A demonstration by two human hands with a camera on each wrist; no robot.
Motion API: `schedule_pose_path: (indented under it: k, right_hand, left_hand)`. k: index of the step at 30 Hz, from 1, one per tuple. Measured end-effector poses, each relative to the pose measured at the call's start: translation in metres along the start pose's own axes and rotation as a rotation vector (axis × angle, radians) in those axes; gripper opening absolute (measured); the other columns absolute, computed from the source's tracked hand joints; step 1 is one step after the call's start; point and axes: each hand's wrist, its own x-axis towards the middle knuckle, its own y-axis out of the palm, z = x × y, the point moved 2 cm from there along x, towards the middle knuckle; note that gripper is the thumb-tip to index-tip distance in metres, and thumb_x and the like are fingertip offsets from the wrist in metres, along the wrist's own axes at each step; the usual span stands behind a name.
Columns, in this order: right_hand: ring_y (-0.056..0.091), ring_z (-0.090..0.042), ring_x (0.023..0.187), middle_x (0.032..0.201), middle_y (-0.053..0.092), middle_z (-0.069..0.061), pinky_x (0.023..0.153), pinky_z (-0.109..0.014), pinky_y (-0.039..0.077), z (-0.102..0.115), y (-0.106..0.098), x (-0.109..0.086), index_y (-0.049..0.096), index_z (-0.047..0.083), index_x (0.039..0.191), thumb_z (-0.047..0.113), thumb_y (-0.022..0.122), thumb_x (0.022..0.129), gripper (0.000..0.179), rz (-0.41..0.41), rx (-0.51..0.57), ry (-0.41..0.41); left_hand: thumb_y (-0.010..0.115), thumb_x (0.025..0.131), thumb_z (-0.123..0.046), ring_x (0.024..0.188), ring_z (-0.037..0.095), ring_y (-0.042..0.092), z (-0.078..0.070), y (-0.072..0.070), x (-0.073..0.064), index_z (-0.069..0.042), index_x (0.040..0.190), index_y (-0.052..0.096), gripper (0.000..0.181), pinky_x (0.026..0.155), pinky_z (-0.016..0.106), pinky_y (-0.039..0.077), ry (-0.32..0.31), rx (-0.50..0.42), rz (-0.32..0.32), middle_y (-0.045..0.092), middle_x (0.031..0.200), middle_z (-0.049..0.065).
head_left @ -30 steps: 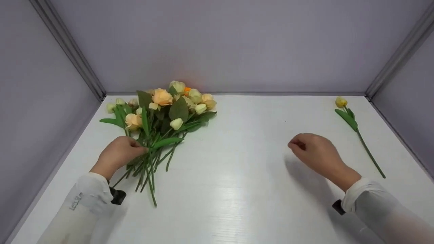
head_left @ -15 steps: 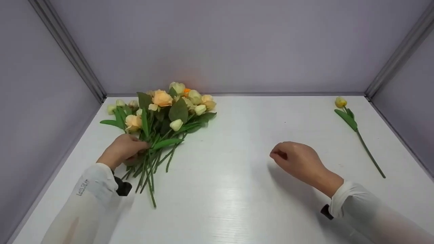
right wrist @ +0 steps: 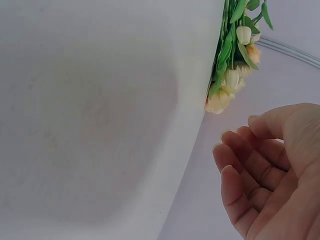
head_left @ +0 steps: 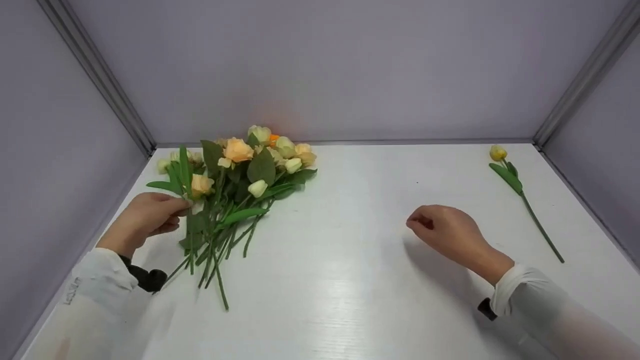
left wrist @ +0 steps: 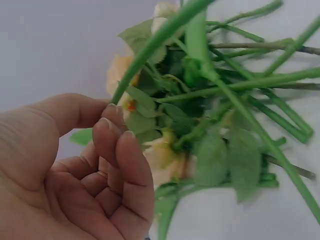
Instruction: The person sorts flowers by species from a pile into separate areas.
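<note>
Left hand on one green stem at the flower pile, right hand holding nothing

Left hand (head_left: 150, 215) pinches a green stem (left wrist: 150, 47) between thumb and fingertips — narrow grip, remaining fingers curled in toward the palm. The stem is at the left edge of the flower pile (head_left: 262, 165), beside a peach rose (head_left: 201, 186). Can't tell which bloom it carries.

Pile sits at the far left of the white table (head_left: 340, 250): peach and pale blooms toward the back wall (head_left: 350, 70), bare stems crossing toward the person. A white tulip bud (head_left: 257, 188) lies near its right side.

Right hand (head_left: 447, 227) hovers over the table right of centre, fingers loosely curled — small gap from thumb to fingertips, nothing in it. Nearest item: a single yellow tulip (head_left: 510, 180), lying apart at the right, head toward the back wall.
</note>
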Motion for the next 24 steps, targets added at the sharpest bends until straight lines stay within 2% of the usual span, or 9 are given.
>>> schedule_pose_path:
  k: [2,5,8,13,18,21,24]
  right_hand:
    - [0.060,-0.015,0.075,0.085,0.069,0.009,0.069,-0.036,0.051,-0.001,-0.004,0.002,0.078,0.017,0.102,0.024,0.069,0.099,0.012,-0.005,0.019,0.015]
    - [0.061,-0.015,0.079,0.089,0.071,0.007,0.070,-0.037,0.051,0.001,-0.010,0.006,0.077,0.017,0.105,0.026,0.067,0.100,0.014,-0.029,0.058,0.023]
    - [0.063,-0.014,0.083,0.093,0.072,0.007,0.070,-0.037,0.052,0.007,-0.017,0.013,0.077,0.020,0.106,0.028,0.067,0.101,0.014,-0.070,0.125,0.021]
    - [0.065,-0.013,0.086,0.096,0.073,0.008,0.069,-0.033,0.054,0.031,-0.028,0.028,0.076,0.024,0.108,0.035,0.069,0.100,0.015,-0.122,0.303,0.009]
    - [0.068,-0.016,0.088,0.097,0.073,0.005,0.074,-0.031,0.056,0.068,-0.032,0.045,0.077,0.022,0.109,0.034,0.071,0.098,0.017,-0.118,0.484,-0.063]
    - [0.069,-0.019,0.087,0.097,0.074,0.002,0.075,-0.031,0.055,0.090,-0.034,0.055,0.078,0.020,0.107,0.033,0.073,0.097,0.017,-0.109,0.550,-0.117]
    - [0.067,-0.021,0.084,0.097,0.073,0.002,0.071,-0.032,0.054,0.106,-0.035,0.063,0.079,0.020,0.106,0.033,0.075,0.096,0.017,-0.101,0.569,-0.138]
  left_hand:
    - [0.060,0.103,-0.038,0.082,0.012,0.061,-0.012,0.002,0.000,0.000,0.112,0.066,0.040,0.078,0.024,0.056,0.052,-0.026,-0.026,0.061,0.093,0.001]
    - [0.060,0.104,-0.039,0.086,0.014,0.061,-0.036,0.014,-0.003,0.003,0.120,0.062,0.045,0.080,0.025,0.055,0.150,-0.102,-0.057,0.060,0.097,0.004]
    - [0.064,0.102,-0.038,0.089,0.018,0.062,-0.064,0.037,-0.006,0.002,0.123,0.064,0.045,0.083,0.028,0.056,0.259,-0.235,-0.073,0.063,0.100,0.007]
    - [0.071,0.099,-0.032,0.086,0.020,0.063,-0.112,0.083,-0.006,0.000,0.114,0.068,0.036,0.086,0.035,0.057,0.443,-0.396,-0.051,0.065,0.097,0.010]
    - [0.073,0.098,-0.029,0.083,0.022,0.062,-0.152,0.125,-0.002,-0.004,0.104,0.072,0.026,0.076,0.033,0.057,0.610,-0.394,-0.046,0.066,0.094,0.013]
    - [0.072,0.098,-0.030,0.082,0.023,0.062,-0.168,0.147,0.000,-0.008,0.100,0.073,0.022,0.071,0.031,0.054,0.677,-0.373,-0.047,0.067,0.093,0.012]
    - [0.071,0.099,-0.030,0.083,0.024,0.062,-0.178,0.164,0.002,-0.011,0.101,0.074,0.020,0.073,0.034,0.053,0.719,-0.359,-0.043,0.068,0.093,0.009]
